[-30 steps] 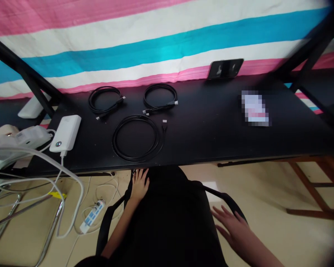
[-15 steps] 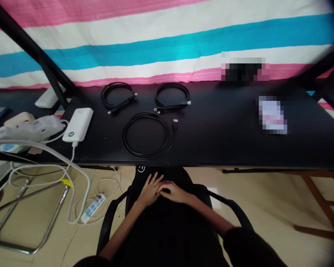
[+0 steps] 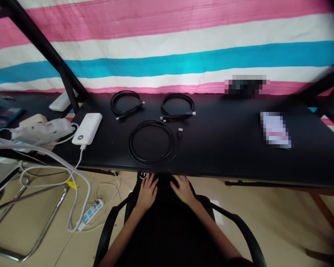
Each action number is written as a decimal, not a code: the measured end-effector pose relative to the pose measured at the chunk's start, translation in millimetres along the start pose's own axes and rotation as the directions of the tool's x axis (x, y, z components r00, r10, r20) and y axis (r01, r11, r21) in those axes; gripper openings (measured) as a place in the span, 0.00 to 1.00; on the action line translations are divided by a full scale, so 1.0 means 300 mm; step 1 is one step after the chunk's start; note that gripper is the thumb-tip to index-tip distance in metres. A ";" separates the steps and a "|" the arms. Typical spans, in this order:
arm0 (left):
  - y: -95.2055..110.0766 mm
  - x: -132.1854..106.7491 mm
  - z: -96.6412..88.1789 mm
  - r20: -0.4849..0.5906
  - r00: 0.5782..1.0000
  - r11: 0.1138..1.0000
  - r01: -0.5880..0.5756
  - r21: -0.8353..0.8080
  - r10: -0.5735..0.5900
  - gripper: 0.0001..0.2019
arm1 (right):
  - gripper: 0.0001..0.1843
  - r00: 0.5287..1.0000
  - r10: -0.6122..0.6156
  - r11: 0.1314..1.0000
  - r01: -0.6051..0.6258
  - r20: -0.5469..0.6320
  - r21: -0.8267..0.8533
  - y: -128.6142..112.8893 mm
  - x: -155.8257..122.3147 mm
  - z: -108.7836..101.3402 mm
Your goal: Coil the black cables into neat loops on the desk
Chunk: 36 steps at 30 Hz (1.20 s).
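Observation:
My left hand (image 3: pixel 147 192) lies over my dark-clothed lap just below the desk's front edge, fingers spread and holding nothing. To its right, apart from it, my right hand (image 3: pixel 183 189) rests with its fingers parted, also without anything in it. Nearest to both hands on the desk is a large coiled black cable (image 3: pixel 130 148) with a plug end lying to its right. Behind it are two smaller coils, a black cable (image 3: pixel 111 105) at the left and another black cable (image 3: pixel 163 107) at the right, each with its connectors showing.
A white power bank (image 3: pixel 87 129) with a cord plugged in lies on the black desk (image 3: pixel 222 148). White power strips (image 3: pixel 48 129) and tangled cords crowd the left. A blurred-out pale item (image 3: pixel 275 129) lies at the right. Chair armrests (image 3: pixel 246 230) flank me.
My hands were touching over my lap and have now separated, the right one moving right and both forward toward the desk edge. The camera view has shifted a little; the cables lie as before.

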<state>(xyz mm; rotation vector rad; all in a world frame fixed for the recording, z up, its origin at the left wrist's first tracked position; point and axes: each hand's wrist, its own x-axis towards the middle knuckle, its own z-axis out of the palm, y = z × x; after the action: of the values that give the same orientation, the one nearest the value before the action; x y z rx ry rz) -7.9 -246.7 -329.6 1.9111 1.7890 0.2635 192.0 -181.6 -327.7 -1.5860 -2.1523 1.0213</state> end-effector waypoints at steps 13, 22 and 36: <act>0.160 0.035 -0.315 0.331 0.941 0.978 -0.003 -0.209 0.074 0.20 | 0.27 0.845 -0.148 0.957 -0.009 0.514 0.291 -0.329 -0.103 -0.286; 0.208 0.044 -0.733 -0.412 0.897 0.906 -0.032 -0.422 -0.160 0.13 | 0.13 0.973 -0.195 0.941 0.221 -0.124 0.256 -0.549 0.006 -0.500; 0.083 0.342 -0.686 -0.519 0.829 0.972 0.234 -0.014 -0.207 0.12 | 0.25 0.908 0.018 1.000 -0.013 -0.419 0.016 -0.410 0.173 -0.438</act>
<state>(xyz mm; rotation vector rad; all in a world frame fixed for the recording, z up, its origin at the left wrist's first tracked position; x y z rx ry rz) -70.7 -100.3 -162.0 1.7463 2.3640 0.7139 163.2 -103.3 -160.1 -1.6402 -1.8365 0.6201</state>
